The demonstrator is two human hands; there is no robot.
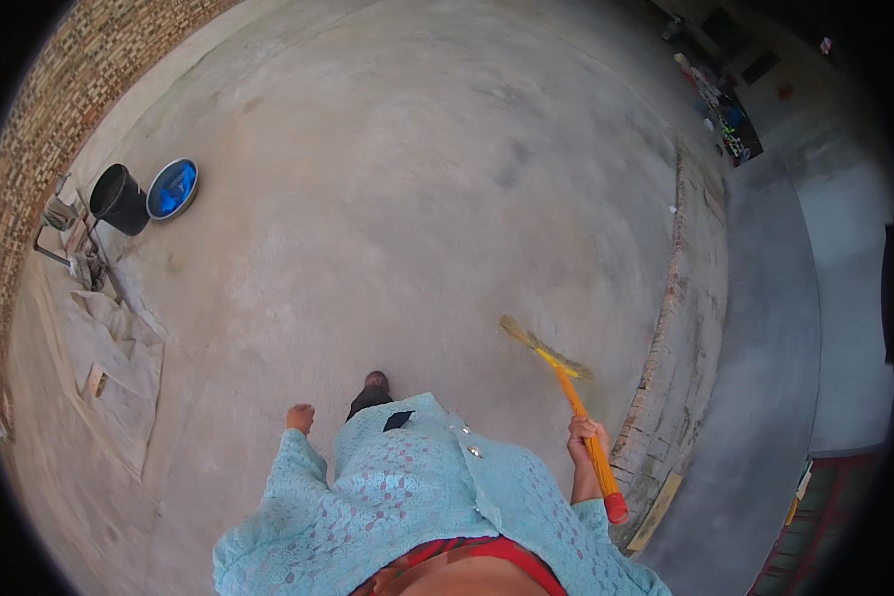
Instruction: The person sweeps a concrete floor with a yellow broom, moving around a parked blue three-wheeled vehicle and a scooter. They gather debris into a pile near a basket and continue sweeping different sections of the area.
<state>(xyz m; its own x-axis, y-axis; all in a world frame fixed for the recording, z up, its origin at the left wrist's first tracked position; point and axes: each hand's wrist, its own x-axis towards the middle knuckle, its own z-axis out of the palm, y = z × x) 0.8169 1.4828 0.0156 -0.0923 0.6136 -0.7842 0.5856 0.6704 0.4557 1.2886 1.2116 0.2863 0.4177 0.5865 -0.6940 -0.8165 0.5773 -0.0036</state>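
In my right hand (584,442) is a short broom (571,392) with an orange handle, a yellow neck and straw-coloured bristles. My fingers wrap round the lower handle, whose red end points back toward me. The bristle head lies ahead of the hand, over the concrete; I cannot tell if it touches the floor. My left hand (300,417) hangs beside my light blue lace top (397,467), fingers curled in, with nothing showing in it. One dark shoe (376,379) shows in front of me.
Grey concrete floor (417,199) spreads ahead. Far left, a black bucket (119,201) and a basin (191,199) holding something blue stand near a brick wall (60,109). A pale sheet (134,382) lies closer. A raised cracked edge (680,368) runs along the right.
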